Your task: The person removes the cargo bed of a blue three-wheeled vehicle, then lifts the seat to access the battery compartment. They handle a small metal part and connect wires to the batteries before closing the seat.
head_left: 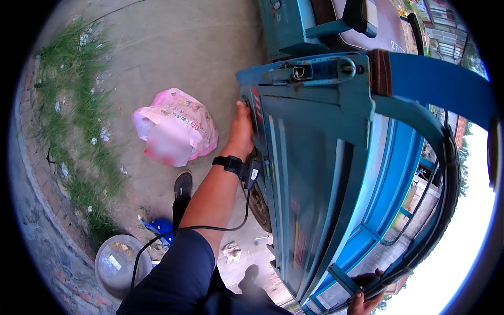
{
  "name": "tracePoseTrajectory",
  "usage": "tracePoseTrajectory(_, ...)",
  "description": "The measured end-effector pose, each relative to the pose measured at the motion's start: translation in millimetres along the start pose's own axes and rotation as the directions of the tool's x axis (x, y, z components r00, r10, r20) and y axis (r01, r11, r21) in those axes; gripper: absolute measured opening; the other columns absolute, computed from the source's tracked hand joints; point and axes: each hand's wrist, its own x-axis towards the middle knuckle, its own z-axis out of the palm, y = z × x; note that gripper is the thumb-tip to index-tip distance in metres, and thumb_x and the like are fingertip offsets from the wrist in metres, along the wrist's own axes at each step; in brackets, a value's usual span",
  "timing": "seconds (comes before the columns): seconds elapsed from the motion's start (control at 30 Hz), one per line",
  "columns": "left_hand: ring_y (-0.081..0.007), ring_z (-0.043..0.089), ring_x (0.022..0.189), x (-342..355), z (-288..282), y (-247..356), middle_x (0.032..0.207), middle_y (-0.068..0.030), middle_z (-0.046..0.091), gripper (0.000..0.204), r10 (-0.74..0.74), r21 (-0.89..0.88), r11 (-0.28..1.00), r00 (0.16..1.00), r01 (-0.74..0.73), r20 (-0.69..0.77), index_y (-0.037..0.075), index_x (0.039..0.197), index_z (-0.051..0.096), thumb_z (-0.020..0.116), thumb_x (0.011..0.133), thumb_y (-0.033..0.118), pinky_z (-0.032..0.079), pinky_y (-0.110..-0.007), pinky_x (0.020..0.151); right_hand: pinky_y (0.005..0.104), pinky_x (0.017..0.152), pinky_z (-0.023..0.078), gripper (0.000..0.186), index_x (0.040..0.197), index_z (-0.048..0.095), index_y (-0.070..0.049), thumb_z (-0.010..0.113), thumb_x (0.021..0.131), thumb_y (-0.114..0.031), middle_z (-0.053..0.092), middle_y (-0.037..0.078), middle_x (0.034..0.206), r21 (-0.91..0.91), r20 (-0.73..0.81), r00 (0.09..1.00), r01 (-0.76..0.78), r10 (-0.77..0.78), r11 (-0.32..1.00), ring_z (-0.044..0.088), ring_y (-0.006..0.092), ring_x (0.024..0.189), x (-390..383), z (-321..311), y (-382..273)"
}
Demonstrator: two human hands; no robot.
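Note:
My left hand [241,132] is at the lower edge of the teal metal side panel [304,173] of a blue cargo tricycle. Its thumb lies along the edge, while the fingers are mostly hidden by the panel. A black band with a small dark device [251,174] is on that wrist, and a black cable [210,228] trails from the device. At the bottom right, my right hand [366,300] is closed around a dark-wrapped frame bar [420,257], beside a blue bracket [344,279]. A rusty latch [302,72] sits on the panel's far end.
A pink-and-white plastic bag [184,123] stands on the concrete left of the tricycle. Grass [79,115] grows along the left wall. Near my left elbow are a round grey basin [116,265] and a blue white-spotted item [160,228]. A tyre [260,207] shows below the panel.

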Motion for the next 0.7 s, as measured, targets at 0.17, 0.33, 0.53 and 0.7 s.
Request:
tracePoseTrajectory(0.17, -0.0256, 0.057, 0.114, 24.2, 9.6, 1.7, 0.127, -0.0108, 0.061, 0.077, -0.106, -0.111, 0.987, 0.992, 0.112, 0.064, 0.005, 0.135, 0.051, 0.033, 0.097, 0.069, 0.045, -0.041, 0.099, 0.0431, 0.108, 0.038, 0.072, 0.149, 0.02, 0.008, 0.061, 0.092, -0.005, 0.039, 0.024, 0.149, -0.077, 0.115, 0.984, 0.142, -0.133, 0.987, 0.046, 0.0301, 0.131, 2.1, -4.8, -4.3)
tracePoseTrajectory(0.33, -0.0271, 0.055, 0.117, 34.3, 6.0, 7.2, 0.135, -0.0117, 0.056, 0.082, -0.074, -0.203, 0.973, 0.984, 0.107, 0.164, 0.007, 0.14, 0.047, 0.033, 0.094, 0.074, 0.045, -0.044, 0.1, 0.0479, 0.112, 0.028, 0.064, 0.145, 0.033, 0.006, 0.051, 0.097, -0.033, 0.051, 0.02, 0.14, -0.333, 0.107, 0.992, 0.104, -0.072, 0.937, 0.046, 0.0351, 0.127, -16.7, -7.6, 15.0)
tracePoseTrajectory(0.53, -0.0289, 0.053, 0.123, 46.1, 2.9, 2.9, 0.139, -0.0128, 0.053, 0.086, -0.113, -0.192, 0.967, 0.961, 0.164, 0.252, 0.008, 0.144, 0.043, 0.028, 0.093, 0.076, 0.043, -0.046, 0.104, 0.0439, 0.096, 0.04, 0.041, 0.117, 0.057, 0.003, 0.057, 0.091, -0.03, 0.061, 0.016, 0.112, -0.087, 0.065, 0.995, -0.069, 0.075, 0.994, 0.055, 0.0307, 0.105, 32.4, 9.6, -61.3)
tracePoseTrajectory(0.7, -0.0299, 0.054, 0.122, 45.0, 8.2, 8.5, 0.137, -0.0142, 0.055, 0.086, -0.12, -0.253, 0.95, 0.962, 0.183, 0.243, 0.007, 0.142, 0.045, 0.027, 0.093, 0.076, 0.044, -0.045, 0.103, 0.0413, 0.089, 0.043, 0.034, 0.116, 0.054, 0.003, 0.059, 0.091, -0.02, 0.061, 0.015, 0.108, -0.184, 0.054, 0.997, -0.038, 0.048, 0.982, 0.055, 0.0277, 0.098, -1.4, -2.6, -40.0)
